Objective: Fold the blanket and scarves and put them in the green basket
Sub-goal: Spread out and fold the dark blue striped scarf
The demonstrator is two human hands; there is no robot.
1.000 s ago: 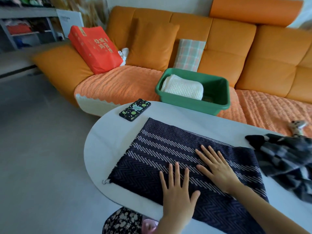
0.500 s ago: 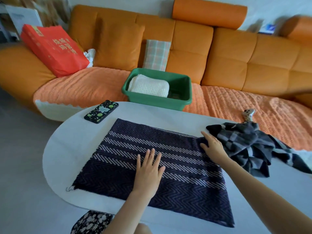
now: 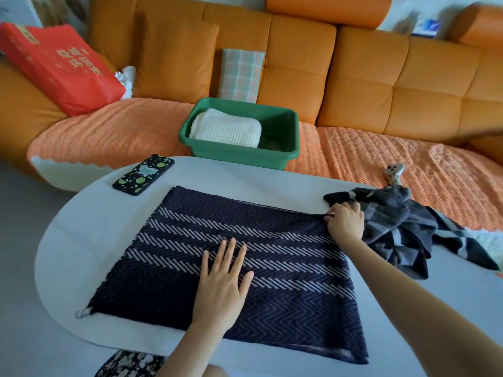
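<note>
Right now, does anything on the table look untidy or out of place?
Yes. The grey checked scarf lies crumpled at the table's right edge, partly hanging toward the sofa. The phone sits close beside the herringbone scarf, which is flat but has a loose thread at its near left corner.

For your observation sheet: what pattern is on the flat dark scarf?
Pale herringbone stripes on the dark navy scarf; head view.

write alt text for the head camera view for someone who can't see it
A person's left hand presses flat on a dark herringbone scarf spread on a white table, while the right hand pinches its far right corner beside a crumpled grey checked scarf. Beyond, a green basket holding a folded white blanket sits on an orange sofa.
</note>
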